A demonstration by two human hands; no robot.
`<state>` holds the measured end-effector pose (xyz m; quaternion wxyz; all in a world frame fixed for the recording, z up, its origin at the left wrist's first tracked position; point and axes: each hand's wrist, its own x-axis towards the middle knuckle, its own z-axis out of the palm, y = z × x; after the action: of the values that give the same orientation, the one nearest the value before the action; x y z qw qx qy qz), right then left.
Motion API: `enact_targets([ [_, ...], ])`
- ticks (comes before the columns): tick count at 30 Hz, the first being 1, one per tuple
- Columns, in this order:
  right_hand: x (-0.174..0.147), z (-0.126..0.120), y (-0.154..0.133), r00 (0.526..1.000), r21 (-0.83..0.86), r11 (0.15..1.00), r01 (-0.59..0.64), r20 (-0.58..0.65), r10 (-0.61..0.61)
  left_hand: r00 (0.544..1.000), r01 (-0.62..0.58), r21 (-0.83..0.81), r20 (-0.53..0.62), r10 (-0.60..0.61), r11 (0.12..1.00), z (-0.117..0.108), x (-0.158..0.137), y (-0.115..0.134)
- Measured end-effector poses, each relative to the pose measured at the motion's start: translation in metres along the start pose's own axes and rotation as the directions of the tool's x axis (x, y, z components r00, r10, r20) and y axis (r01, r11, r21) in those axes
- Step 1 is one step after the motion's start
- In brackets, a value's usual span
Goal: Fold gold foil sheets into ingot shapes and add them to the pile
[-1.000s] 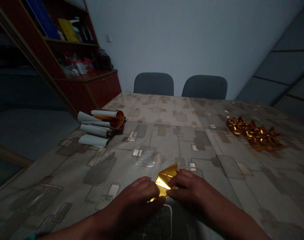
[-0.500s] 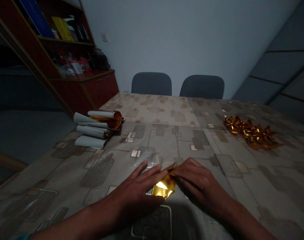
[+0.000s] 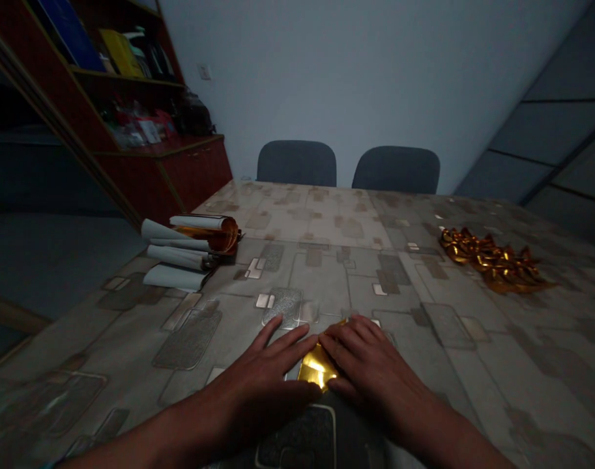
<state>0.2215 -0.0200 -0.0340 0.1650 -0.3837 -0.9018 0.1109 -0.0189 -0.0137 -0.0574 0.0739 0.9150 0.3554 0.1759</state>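
A small folded piece of gold foil paper (image 3: 317,369) lies on the table between my two hands, its shiny face up. My left hand (image 3: 270,368) holds its left side, the thumb at the near edge and the index finger at the far edge, with the other fingers spread. Over the paper's right part rests my right hand (image 3: 370,365), fingers bent together on the far edge and thumb at the near edge. Both hands cover much of the paper, so its full shape is hidden.
A patterned cloth covers the table (image 3: 326,228). Rolled gold paper sheets with pale backs (image 3: 180,251) lie at the left. Several folded gold foil pieces (image 3: 493,260) sit in a cluster at the right. Two grey chairs (image 3: 297,163) stand behind the table, beside a red cabinet (image 3: 189,172).
My right hand has moved slightly left and turned flatter over the gold foil paper, covering more of it. The raised flap at the far edge now lies lower. My left hand stays nearly in place.
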Motion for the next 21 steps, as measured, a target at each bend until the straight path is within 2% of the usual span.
enact_targets([
  [9,-0.004,0.002,0.001,0.994,-0.129,0.988,-0.088,-0.073,0.079,0.982,-0.187,0.009,0.029,0.187,0.982,-0.013,-0.001,-0.002],
  [16,-0.005,-0.007,0.012,0.98,-0.23,0.955,-0.185,-0.113,0.162,0.977,-0.187,0.0,0.104,0.186,0.982,-0.005,-0.002,-0.003],
  [21,-0.002,-0.016,0.021,0.982,-0.184,0.969,-0.165,-0.127,0.143,0.964,-0.203,-0.026,0.172,0.204,0.979,-0.017,0.004,0.0],
])
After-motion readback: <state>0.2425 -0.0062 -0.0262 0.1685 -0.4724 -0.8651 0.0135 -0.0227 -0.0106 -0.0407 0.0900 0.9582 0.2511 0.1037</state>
